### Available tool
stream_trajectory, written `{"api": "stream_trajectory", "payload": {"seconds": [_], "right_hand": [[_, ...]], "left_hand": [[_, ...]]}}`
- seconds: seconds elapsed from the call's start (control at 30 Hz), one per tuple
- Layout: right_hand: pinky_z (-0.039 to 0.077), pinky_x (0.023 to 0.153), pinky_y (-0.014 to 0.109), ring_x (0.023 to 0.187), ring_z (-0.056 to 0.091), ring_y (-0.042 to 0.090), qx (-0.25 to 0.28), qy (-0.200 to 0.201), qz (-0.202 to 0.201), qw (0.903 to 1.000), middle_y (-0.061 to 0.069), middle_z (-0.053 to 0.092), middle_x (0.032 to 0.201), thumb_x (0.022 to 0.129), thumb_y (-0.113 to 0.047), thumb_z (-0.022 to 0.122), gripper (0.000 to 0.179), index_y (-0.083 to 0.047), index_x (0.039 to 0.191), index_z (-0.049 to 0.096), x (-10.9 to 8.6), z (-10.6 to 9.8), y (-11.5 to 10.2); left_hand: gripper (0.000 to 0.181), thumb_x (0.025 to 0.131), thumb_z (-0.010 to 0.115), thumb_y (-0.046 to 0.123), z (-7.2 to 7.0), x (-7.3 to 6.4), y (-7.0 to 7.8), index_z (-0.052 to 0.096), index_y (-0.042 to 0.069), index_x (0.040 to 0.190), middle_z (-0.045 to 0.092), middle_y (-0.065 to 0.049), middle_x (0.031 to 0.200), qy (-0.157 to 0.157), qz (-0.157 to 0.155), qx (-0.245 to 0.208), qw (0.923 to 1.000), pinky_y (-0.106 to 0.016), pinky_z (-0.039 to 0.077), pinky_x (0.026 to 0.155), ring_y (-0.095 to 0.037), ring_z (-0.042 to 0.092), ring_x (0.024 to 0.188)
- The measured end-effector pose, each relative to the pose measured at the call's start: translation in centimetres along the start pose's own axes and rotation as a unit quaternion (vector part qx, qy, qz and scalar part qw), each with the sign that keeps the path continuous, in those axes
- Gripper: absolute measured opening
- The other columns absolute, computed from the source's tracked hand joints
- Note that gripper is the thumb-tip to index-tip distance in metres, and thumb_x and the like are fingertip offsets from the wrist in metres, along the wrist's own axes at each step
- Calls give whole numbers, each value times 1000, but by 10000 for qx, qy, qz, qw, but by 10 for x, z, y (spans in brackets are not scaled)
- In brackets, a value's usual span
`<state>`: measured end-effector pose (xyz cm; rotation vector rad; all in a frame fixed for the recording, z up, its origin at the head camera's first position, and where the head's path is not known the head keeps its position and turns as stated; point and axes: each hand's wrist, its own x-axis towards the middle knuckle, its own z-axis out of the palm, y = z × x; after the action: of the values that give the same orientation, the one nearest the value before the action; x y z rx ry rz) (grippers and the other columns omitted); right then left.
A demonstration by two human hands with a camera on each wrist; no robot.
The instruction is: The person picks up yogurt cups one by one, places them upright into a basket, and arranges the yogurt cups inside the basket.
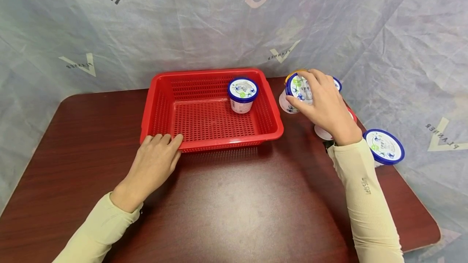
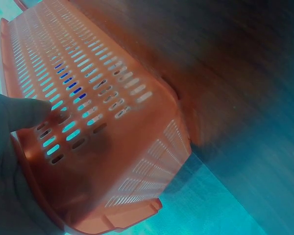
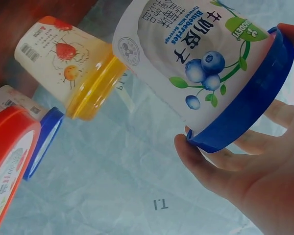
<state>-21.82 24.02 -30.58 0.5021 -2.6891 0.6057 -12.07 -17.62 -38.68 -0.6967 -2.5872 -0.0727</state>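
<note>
A red perforated plastic basket [image 1: 226, 143] stands on the table, and my left hand [image 1: 155, 161] grips its front left rim. In the left wrist view the thumb [image 2: 32, 113] presses the basket's outer wall. Inside the basket, toward the right, a yogurt tub with a blue lid [image 1: 242, 94] stands upright. Right of the basket, my right hand [image 1: 327, 106] holds another blue-lidded tub [image 3: 206, 73] by its lid rim. That tub carries a blueberry print and is tilted, raised clear of its neighbours in the right wrist view.
Near the right hand are a yellow-lidded tub [image 3: 63, 63], a red-lidded tub [image 3: 12, 161] and a blue-lidded tub [image 3: 44, 139]. Another blue-lidded tub [image 1: 384, 147] stands at the table's right edge, beside the right sleeve. A grey printed sheet [image 1: 204, 19] hangs behind the table.
</note>
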Motion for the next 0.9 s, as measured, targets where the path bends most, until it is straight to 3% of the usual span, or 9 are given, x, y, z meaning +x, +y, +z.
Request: {"api": "stream_trajectory", "payload": {"seconds": [0.53,0.9], "right_hand": [[38,101,61,135,37,35,-76,351,-331,9988,15,42,149,88,-43,71,67,-14,144,49,-4,-5,-16],[36,108,53,138,37,31,239,984,-1239,9871,15,43,149,84,-35,78,70,-11,142,49,-4,9,-32]], "left_hand": [[34,80,78,8,-1,0,1,61,2,110,64,-17,80,-87,-56,19,9999,-44,43,67,-35,59,73],[34,80,78,8,2,0,0,60,2,108,62,-16,77,-9,-12,13,10000,-44,43,66,-35,58,71]]}}
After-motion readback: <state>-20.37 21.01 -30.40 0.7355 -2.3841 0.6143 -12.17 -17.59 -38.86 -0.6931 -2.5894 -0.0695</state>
